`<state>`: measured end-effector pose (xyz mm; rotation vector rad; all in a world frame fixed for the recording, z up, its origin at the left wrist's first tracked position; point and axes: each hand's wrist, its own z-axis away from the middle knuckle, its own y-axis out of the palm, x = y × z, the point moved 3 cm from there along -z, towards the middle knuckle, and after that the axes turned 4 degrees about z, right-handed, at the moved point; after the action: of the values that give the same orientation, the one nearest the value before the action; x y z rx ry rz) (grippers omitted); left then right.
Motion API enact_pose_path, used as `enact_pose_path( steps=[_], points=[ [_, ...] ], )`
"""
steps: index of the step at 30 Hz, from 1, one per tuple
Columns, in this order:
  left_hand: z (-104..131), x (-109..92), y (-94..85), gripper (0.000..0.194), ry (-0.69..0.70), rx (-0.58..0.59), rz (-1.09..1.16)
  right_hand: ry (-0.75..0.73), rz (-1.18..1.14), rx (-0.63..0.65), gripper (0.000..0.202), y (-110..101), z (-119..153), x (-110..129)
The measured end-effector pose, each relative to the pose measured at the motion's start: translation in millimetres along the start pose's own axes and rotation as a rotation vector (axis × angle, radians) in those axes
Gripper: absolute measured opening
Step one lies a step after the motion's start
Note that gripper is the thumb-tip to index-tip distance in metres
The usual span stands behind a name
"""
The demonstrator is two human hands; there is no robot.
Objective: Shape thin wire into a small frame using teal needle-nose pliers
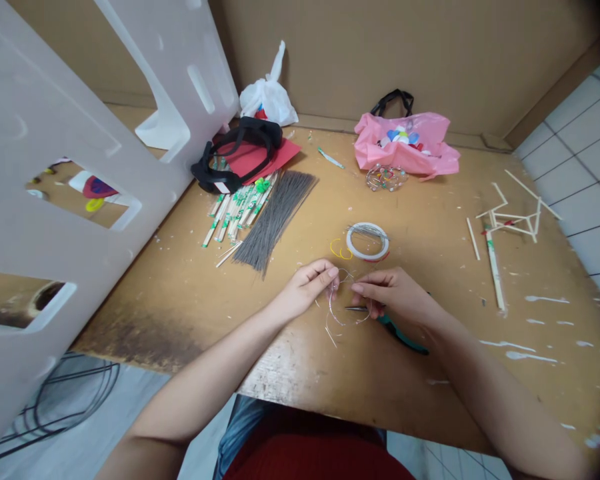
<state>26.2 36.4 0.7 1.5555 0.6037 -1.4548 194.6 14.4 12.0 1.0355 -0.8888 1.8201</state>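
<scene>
Both hands hold a thin silvery wire ring point(349, 324) above the table's front part. My left hand point(312, 283) pinches its left side between thumb and fingers. Opposite it, my right hand point(390, 291) is closed on the ring's right side. A loose wire end hangs down at the lower left of the ring. Under my right hand lie pliers with green handles point(403, 337), their grey tip pointing left. Just beyond the hands sit a white ring point(350, 248) with short grey wires across it and a curly yellow wire point(338, 249).
Bundled grey wires point(279, 220) and paper-wrapped chopsticks point(240, 207) lie to the left, near a black head strap point(220, 177). At the back are a white bag point(270, 100), a pink bag point(437, 143) and a wire-and-bead coil point(386, 177). A stick frame point(513, 220) stands right.
</scene>
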Motion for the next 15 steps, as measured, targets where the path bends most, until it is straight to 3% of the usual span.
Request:
enact_pose_path(
  steps=[5,15],
  points=[
    [-0.9,0.2,-1.5,0.033,0.038,-0.017,0.02,-0.016,-0.026,-0.131,0.033,-1.1,-0.6,-1.0],
    [-0.3,-0.1,-2.6,0.029,0.064,-0.029,0.108,-0.019,-0.005,-0.176,0.038,-4.9,-0.7,2.3]
  ],
)
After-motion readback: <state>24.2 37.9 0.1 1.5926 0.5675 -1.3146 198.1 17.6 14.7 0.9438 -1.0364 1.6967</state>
